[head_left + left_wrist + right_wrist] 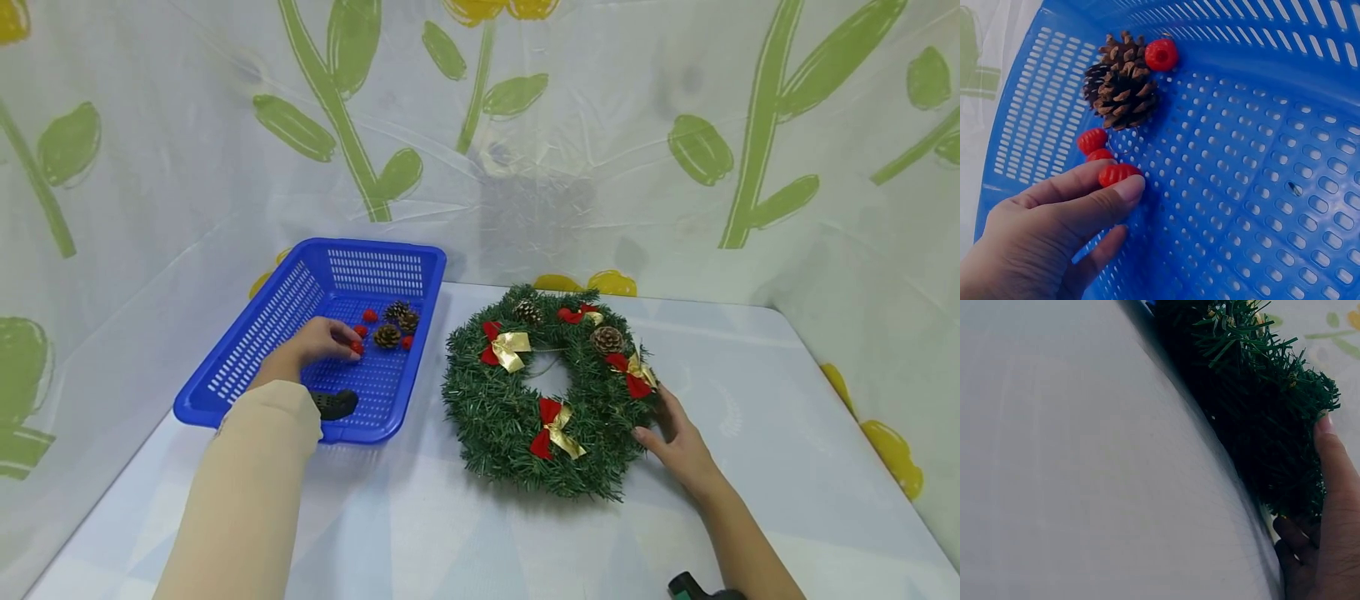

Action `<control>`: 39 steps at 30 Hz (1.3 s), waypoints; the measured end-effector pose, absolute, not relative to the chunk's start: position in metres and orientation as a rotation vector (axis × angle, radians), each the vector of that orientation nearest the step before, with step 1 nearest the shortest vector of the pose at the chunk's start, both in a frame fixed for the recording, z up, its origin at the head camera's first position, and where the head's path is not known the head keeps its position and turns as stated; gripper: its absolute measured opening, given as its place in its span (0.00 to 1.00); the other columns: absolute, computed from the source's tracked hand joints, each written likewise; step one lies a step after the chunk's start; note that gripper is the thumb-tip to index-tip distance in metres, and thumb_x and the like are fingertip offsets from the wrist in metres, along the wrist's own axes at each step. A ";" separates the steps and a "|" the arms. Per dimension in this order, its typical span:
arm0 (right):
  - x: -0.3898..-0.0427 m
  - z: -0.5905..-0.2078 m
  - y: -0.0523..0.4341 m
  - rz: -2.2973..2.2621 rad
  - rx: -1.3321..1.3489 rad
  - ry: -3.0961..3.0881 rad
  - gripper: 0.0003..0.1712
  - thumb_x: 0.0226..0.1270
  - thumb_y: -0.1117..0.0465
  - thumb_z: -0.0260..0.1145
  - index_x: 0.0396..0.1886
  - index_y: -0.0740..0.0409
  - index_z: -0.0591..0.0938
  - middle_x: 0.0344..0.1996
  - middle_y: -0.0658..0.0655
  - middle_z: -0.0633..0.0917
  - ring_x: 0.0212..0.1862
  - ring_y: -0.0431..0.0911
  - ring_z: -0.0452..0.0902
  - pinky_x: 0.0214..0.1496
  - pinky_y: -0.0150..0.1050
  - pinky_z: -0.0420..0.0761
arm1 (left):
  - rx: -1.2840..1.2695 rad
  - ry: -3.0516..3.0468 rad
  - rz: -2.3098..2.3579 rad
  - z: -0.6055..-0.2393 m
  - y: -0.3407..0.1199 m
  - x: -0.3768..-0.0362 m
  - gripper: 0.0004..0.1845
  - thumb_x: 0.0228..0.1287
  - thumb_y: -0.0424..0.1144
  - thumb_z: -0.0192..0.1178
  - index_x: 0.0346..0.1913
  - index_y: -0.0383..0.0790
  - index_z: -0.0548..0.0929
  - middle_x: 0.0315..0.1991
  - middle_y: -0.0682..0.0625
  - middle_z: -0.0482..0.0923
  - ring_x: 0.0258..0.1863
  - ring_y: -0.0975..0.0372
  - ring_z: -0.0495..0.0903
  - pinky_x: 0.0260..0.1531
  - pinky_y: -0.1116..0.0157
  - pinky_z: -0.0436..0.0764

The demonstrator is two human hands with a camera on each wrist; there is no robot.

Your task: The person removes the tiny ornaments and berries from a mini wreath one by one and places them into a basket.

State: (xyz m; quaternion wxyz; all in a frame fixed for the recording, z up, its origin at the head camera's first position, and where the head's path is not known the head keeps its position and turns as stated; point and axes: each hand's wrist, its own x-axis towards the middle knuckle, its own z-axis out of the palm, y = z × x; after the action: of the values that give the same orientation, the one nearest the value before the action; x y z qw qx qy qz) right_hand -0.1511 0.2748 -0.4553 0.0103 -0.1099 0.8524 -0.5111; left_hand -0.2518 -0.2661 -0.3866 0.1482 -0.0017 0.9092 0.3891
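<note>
In the blue basket (382,383), on the desk (390,517), the left hand (318,340) had its fingers clamped on a red ball (1119,174), whose ridges only the left wrist view showed clearly. Pine cones (387,336) and other red balls (371,316) lay near. Rightward, the right hand (684,448) gripped the wreath's (596,408) edge, fingers clamped round greenery; only the head view showed its bows (557,429).

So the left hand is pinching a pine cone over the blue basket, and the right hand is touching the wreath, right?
Not quite: the left hand is pinching a red ornament, not a pine cone. The left wrist view shows it. The rest is right.
</note>
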 end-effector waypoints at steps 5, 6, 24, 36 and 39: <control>-0.152 -0.455 0.275 -1.590 -0.352 2.663 0.47 0.67 0.64 0.60 0.74 0.67 0.41 0.68 0.79 0.52 0.67 0.74 0.49 0.53 0.08 0.52 | -0.006 2.615 1.111 -0.388 -0.267 -0.251 0.18 0.56 0.33 0.67 0.49 0.27 0.80 0.46 0.36 0.80 0.45 0.51 0.77 0.57 0.50 0.72; -0.152 -0.455 0.275 -1.590 -0.355 2.662 0.47 0.67 0.64 0.60 0.74 0.67 0.41 0.68 0.79 0.52 0.67 0.74 0.49 0.53 0.08 0.52 | -0.007 2.613 1.112 -0.388 -0.267 -0.251 0.18 0.56 0.33 0.67 0.49 0.27 0.80 0.47 0.36 0.80 0.45 0.51 0.77 0.57 0.49 0.72; -0.153 -0.455 0.275 -1.570 -0.341 2.673 0.47 0.67 0.62 0.60 0.74 0.69 0.41 0.68 0.80 0.53 0.68 0.74 0.49 0.53 0.08 0.52 | -0.091 2.620 1.187 -0.374 -0.267 -0.253 0.25 0.59 0.38 0.65 0.58 0.29 0.75 0.56 0.32 0.74 0.58 0.44 0.70 0.62 0.48 0.67; -0.151 -0.452 0.276 -1.554 -0.330 2.676 0.47 0.67 0.63 0.60 0.74 0.66 0.40 0.68 0.79 0.52 0.68 0.73 0.49 0.60 0.15 0.54 | -0.083 2.563 1.309 -0.361 -0.255 -0.257 0.27 0.61 0.41 0.64 0.60 0.30 0.73 0.58 0.34 0.71 0.57 0.46 0.70 0.61 0.50 0.70; -0.150 -0.452 0.276 -1.566 -0.342 2.679 0.48 0.67 0.63 0.60 0.74 0.66 0.40 0.68 0.79 0.53 0.67 0.74 0.50 0.58 0.13 0.54 | -0.050 2.570 1.320 -0.358 -0.253 -0.260 0.28 0.61 0.43 0.64 0.60 0.31 0.74 0.57 0.34 0.72 0.57 0.46 0.71 0.61 0.50 0.70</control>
State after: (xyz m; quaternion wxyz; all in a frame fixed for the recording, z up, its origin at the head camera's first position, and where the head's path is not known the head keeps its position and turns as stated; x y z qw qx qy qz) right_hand -0.1501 0.2760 -0.4523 0.0100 -0.1096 0.8580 -0.5016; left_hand -0.2596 -0.2527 -0.3580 0.1256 -0.0171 0.8823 0.4533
